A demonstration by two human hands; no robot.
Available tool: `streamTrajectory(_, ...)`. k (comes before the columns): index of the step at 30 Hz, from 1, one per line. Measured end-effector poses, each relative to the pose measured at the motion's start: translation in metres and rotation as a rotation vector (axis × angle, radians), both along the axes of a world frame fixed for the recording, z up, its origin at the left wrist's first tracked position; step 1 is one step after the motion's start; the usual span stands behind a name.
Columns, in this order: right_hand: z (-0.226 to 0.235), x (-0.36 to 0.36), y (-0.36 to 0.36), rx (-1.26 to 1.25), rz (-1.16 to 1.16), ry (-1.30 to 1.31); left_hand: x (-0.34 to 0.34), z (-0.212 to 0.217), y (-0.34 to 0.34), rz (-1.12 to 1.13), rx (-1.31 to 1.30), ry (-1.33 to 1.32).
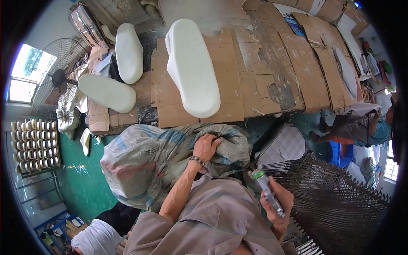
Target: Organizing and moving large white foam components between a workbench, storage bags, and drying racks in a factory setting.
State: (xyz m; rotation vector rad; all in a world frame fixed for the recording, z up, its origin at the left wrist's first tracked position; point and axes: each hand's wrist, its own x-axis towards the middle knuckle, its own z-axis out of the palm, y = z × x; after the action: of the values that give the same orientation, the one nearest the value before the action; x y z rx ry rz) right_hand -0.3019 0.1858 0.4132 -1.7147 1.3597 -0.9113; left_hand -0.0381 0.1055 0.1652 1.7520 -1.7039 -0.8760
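My left hand [207,146], with a bracelet at the wrist, lies on a bunched, pale woven sack [136,163] over my lap. Its fingers rest over the sack's fold, and I see nothing else in them. At the lower right my right hand [278,202] is closed round a grey metal hand tool with a green collar [270,193], its collared end tilted up and left. A large, thick white shoe sole [193,70] lies on the cardboard-covered bench [263,63] beyond the sack. Two more white soles [129,53] lie to its left.
A fan [58,77] stands at the left by a rack of small pale pieces [36,146]. A dark wire-mesh guard [327,199] curves round on my right, near a white quilted pad [282,146]. Another person [361,125] is at the far right; someone in white [97,238] is lower left.
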Motion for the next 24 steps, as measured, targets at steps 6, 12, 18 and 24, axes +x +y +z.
streamTrajectory(6,0.002,-0.015,0.011,0.062,0.091,0.024,0.000,0.002,0.007,-0.022,-0.019,0.016)
streamTrajectory(12,0.000,-0.022,0.021,0.080,0.057,0.031,0.000,0.006,0.011,-0.027,0.024,0.032)
streamTrajectory(18,-0.004,-0.029,0.032,0.128,-0.063,0.008,0.000,0.011,0.018,-0.012,-0.026,0.079)
streamTrajectory(24,0.003,-0.037,0.031,0.163,0.076,0.042,0.002,0.023,0.022,-0.026,-0.052,0.092)
